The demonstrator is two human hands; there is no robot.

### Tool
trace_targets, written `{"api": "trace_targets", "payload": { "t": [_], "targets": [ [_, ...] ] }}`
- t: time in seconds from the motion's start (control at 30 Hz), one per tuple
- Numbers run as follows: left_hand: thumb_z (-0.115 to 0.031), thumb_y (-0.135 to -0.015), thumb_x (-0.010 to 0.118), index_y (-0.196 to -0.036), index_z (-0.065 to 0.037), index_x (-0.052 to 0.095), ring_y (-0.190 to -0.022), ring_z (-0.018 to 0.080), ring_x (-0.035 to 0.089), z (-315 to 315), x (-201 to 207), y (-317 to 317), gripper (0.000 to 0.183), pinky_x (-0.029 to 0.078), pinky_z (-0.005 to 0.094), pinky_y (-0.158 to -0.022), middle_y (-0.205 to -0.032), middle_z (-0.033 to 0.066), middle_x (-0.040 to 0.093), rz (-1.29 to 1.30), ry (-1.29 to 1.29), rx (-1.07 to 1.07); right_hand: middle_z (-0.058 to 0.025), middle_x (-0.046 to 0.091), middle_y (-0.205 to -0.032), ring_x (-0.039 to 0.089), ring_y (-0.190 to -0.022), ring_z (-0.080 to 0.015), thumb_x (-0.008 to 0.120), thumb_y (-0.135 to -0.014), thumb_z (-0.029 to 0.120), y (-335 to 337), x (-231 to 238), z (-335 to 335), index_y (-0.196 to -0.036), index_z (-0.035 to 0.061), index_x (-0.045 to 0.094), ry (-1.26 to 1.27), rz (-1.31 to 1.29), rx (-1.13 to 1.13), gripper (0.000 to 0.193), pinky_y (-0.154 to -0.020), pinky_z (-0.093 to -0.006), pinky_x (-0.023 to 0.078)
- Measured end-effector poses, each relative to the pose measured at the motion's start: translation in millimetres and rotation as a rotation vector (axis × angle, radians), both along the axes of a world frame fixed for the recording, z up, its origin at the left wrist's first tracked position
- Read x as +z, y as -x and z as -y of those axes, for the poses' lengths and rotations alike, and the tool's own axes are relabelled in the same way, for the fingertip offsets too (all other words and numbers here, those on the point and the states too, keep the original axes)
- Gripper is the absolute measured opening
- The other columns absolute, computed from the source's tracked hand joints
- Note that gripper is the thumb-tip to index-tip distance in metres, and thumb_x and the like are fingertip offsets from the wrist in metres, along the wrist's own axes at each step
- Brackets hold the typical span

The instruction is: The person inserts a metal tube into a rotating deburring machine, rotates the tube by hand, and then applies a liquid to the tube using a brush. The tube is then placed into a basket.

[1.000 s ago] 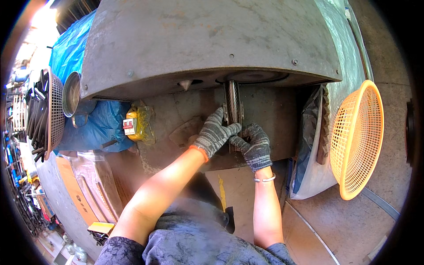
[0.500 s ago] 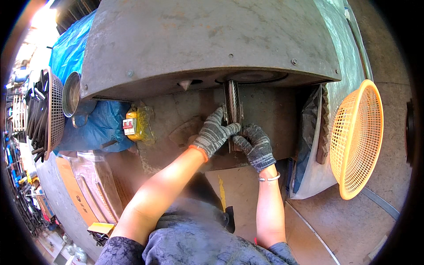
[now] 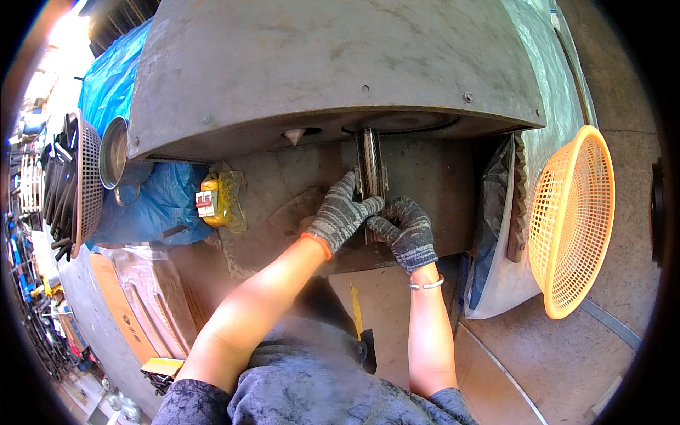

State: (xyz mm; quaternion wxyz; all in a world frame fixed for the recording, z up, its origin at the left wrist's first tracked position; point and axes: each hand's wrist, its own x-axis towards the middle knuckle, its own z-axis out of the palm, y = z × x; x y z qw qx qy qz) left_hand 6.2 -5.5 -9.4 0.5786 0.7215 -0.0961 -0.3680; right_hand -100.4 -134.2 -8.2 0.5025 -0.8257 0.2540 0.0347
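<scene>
As the metal bar [image 3: 369, 159] runs between | left hand [image 3: 340, 216]: fingers left, thumb across | right hand [image 3: 409, 234]: fingers curled | pinch unclear

The metal rod [image 3: 370, 157] is shiny and grey, with slanting lines on its surface. It lies lengthwise, pointing away from the person, in a narrow metal holder [image 3: 384, 181]. Its far end is under the cover [image 3: 333, 67]; its near part is partly hidden.
</scene>
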Motion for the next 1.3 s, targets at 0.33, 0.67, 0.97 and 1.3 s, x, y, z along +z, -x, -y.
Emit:
{"api": "trace_targets", "payload": {
  "t": [0.33,0.67,0.97,1.3],
  "targets": [
    [-0.009,-0.081,0.070,-0.115,-0.001,0.057,-0.095,0.0163,0.058,-1,-7,1,0.037,0.047,0.0306,-0.086,-0.105,0.0088,0.065,-0.030,0.045,0.016,-0.0179,0.063,-0.084,0.060,-0.080,-0.0352,0.077,-0.073,0.028,1,6,5,-0.084,0.0018,0.069,0.086,0.090,0.113,0.030,-0.072,-0.0430,0.048],
    [-0.008,-0.081,0.070,-0.114,-0.001,0.057,-0.092,0.0159,0.059,1,-4,1,0.036,0.048,0.0305,-0.084,-0.103,0.0091,0.065,-0.018,0.043,0.025,-0.0173,0.063,-0.082,0.060,-0.078,-0.0354,0.078,-0.072,0.026,-3,11,2,-0.083,0.0022,0.070,0.066,0.066,0.065,0.027,-0.069,-0.0425,0.048],
    [-0.013,-0.082,0.070,-0.116,-0.001,0.057,-0.093,0.0165,0.059,0,4,0,0.038,0.048,0.0312,-0.083,-0.103,0.0093,0.065,-0.083,0.030,0.013,-0.0170,0.063,-0.076,0.060,-0.072,-0.0330,0.081,-0.068,0.028,-2,4,0,-0.079,0.0010,0.068,-0.035,0.018,-0.010,0.032,-0.065,-0.0410,0.047],
    [-0.020,-0.085,0.068,-0.130,0.003,0.045,-0.108,0.0216,0.055,-2,15,-1,0.055,0.044,0.0327,-0.094,-0.120,0.0169,0.058,-0.143,0.044,0.025,-0.0167,0.061,-0.103,0.056,-0.102,-0.0331,0.083,-0.062,0.036,-17,35,-4,-0.101,0.0061,0.065,0.363,-0.084,0.075,0.052,-0.087,-0.0448,0.044]
  ]
}}
